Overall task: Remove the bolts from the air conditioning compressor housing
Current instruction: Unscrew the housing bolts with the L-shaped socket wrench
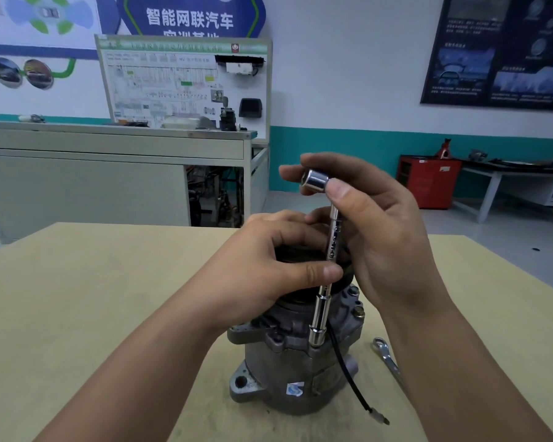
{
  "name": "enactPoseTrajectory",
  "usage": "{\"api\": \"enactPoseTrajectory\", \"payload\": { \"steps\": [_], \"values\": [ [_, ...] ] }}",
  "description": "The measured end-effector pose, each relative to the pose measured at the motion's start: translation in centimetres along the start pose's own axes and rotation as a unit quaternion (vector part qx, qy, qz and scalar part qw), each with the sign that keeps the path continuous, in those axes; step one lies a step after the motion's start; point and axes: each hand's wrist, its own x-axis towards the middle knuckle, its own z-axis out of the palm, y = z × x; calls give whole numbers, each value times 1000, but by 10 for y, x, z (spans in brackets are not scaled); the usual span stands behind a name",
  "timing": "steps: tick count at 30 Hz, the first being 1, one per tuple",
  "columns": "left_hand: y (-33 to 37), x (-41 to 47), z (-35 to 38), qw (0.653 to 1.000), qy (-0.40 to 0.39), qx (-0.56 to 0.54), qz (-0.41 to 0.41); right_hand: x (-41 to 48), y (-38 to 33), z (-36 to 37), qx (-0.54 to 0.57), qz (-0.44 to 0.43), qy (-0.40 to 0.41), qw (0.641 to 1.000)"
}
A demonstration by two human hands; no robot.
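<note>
Chrome socket wrench [321, 307] stands upright on the grey cast-metal compressor housing [288, 371] directly below both hands; right hand [374, 224] pinches its top socket, left hand [268, 263] pinches its shaft just beneath

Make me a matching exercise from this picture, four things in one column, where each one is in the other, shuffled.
1 socket driver
2 flat wrench
3 black wire
4 red cabinet

A lying on the table, right of the compressor
B against the far wall
C upright on the compressor, held by left hand and right hand
D trailing from the compressor onto the table

Pairs: 1-C, 2-A, 3-D, 4-B
</note>
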Motion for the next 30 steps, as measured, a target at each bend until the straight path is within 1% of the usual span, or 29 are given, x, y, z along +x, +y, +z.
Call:
{"api": "enactPoseTrajectory", "payload": {
  "steps": [4,9,13,19,22,26,30],
  "values": [
    [-1,1,0,1000,-4,-1,6,-1,-4,-2,45,11,-11,999],
    [-2,2,0,1000,3,6,0,1,-5,0,48,-6,-11,999],
    [-2,1,0,1000,15,-9,-3,0,-6,0,81,7,-13,997],
    [-1,2,0,999,-8,-25,19,1,-9,4,60,-9,-11,998],
    [1,1,0,999,-16,-16,29,1,-9,4,59,-8,-13,998],
    [1,1,1,1000,4,-20,9,1,-6,-1,66,3,-26,998],
    [1,0,3,1000,19,-22,5,1,-4,-5,93,11,-16,995]
  ]
}}
